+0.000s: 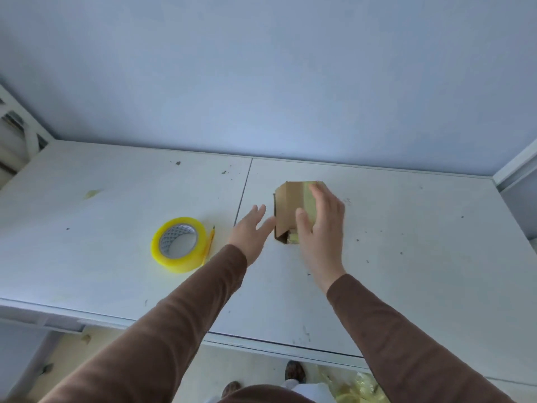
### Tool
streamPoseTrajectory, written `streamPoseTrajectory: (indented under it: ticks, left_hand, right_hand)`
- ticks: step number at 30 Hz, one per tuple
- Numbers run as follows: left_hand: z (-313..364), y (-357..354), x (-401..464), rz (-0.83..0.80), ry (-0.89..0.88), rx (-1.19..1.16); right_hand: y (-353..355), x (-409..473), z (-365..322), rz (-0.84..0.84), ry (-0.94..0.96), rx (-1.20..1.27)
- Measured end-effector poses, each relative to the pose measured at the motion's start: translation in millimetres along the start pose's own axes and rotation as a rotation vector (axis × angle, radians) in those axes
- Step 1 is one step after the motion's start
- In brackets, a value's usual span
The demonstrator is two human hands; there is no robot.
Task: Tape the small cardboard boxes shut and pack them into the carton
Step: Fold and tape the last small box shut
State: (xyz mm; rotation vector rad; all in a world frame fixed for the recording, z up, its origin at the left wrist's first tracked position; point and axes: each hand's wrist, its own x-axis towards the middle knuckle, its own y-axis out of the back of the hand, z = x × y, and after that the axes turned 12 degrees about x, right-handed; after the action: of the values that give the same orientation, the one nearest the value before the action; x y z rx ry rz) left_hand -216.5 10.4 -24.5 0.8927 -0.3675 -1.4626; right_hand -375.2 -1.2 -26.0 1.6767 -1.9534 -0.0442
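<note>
A small brown cardboard box (287, 207) stands on the white table (406, 257) right of the middle, with yellowish tape across its top. My right hand (321, 228) lies over the box's right side, fingers straight and thumb against its front. My left hand (250, 232) hovers just left of the box with its fingers spread, close to the box's left face. A roll of yellow tape (178, 244) lies flat on the table to the left of my left hand. No carton is in view.
A yellow pencil-like tool (209, 241) leans against the tape roll's right side. A pale blue wall (261, 82) rises behind the table. Crumpled tape scraps (357, 388) lie on the floor below the table's near edge, by my shoes.
</note>
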Motion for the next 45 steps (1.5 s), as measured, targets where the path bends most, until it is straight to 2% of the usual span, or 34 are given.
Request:
streamPoseTrajectory:
  ticks: [1,2,3,5,7,9,11,16,19,21,25,28,30,32,35,37,38,45]
  left_hand:
    - [-13.1,9.2,-6.8,0.055,-0.044,0.090]
    - [-26.3,19.8,-14.9,0.114,-0.073,0.182]
    - [-41.9,30.5,-21.1,0.163,-0.075,0.272]
    - [-73.2,50.9,-29.4,0.199,-0.010,0.450]
    - [-100.4,65.5,-32.0,0.126,0.089,0.598]
    - [-115.1,69.9,-30.9,0.007,0.115,0.666]
    - [-119.6,69.5,-28.5,-0.044,0.067,0.652]
    - [-114.9,73.9,-22.6,0.020,-0.019,0.640]
    - [-114.2,79.7,-24.7,0.066,-0.018,0.383]
    - [-112.0,82.5,-31.0,0.070,-0.009,0.135]
    - [-97.4,81.1,-43.2,-0.005,0.052,-0.293]
    - [-87.6,77.8,-50.3,-0.173,0.147,-0.539]
    - [-83.1,72.9,-56.0,-0.271,0.131,-0.553]
    - [-80.8,68.0,-57.4,-0.279,0.134,-0.565]
    - [-84.1,63.3,-50.8,-0.110,0.083,-0.493]
    - [-88.4,61.9,-41.9,0.038,0.002,-0.354]
    - [-88.0,62.1,-39.7,0.051,-0.029,-0.326]
    - [-72.3,62.8,-31.0,-0.036,-0.214,-0.154]
  right_hand:
    - [-11.6,-11.2,-10.5,-0.054,0.053,0.074]
    - [-26.4,-23.1,-19.3,-0.152,0.026,0.142]
    - [-42.1,-34.1,-29.2,-0.269,-0.074,0.192]
    - [-77.3,-52.7,-36.6,-0.484,-0.387,0.260]
    - [-110.4,-66.4,-37.9,-0.590,-0.647,0.309]
    - [-136.0,-73.8,-40.7,-0.588,-0.756,0.344]
    - [-152.8,-76.6,-45.7,-0.511,-0.803,0.383]
    - [-159.8,-72.5,-59.4,-0.372,-0.930,0.426]
    - [-149.4,-68.9,-69.5,-0.359,-0.944,0.548]
    - [-134.9,-64.2,-80.9,-0.377,-0.895,0.541]
    - [-101.8,-43.1,-98.0,-0.486,-0.399,-0.110]
    - [-87.0,-37.1,-100.2,-0.456,-0.133,-0.267]
    - [-80.5,-37.3,-96.6,-0.466,-0.046,-0.283]
    - [-73.6,-36.3,-94.3,-0.527,-0.056,-0.245]
    - [-70.7,-33.4,-91.3,-0.607,-0.029,-0.289]
    - [-72.0,-30.7,-89.1,-0.528,0.057,-0.346]
    - [-71.6,-28.8,-87.3,-0.475,0.078,-0.353]
    - [-57.8,-45.7,-78.0,-0.183,-0.019,-0.380]
